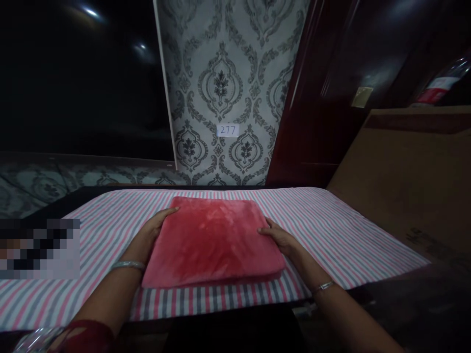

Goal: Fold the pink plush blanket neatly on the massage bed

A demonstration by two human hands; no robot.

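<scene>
A folded red plush cloth (pixel 213 240), square and thick, lies flat on a striped tablecloth (pixel 316 235). My left hand (pixel 159 221) grips its left edge, thumb on the top face and the other fingers mostly hidden along the side. At the opposite edge, my right hand (pixel 278 236) holds the cloth the same way, its thumb resting on top. Both hands are closed around the sides of the cloth, which shows lighter and darker patches in its pile.
A large dark screen (pixel 81 83) hangs at the upper left. Behind the table is patterned wallpaper (pixel 221 83) with a paper label (pixel 227 130) reading 277. A dark red door (pixel 312 98) and a cardboard box (pixel 412 176) stand right, with a bottle (pixel 437 88) above the box.
</scene>
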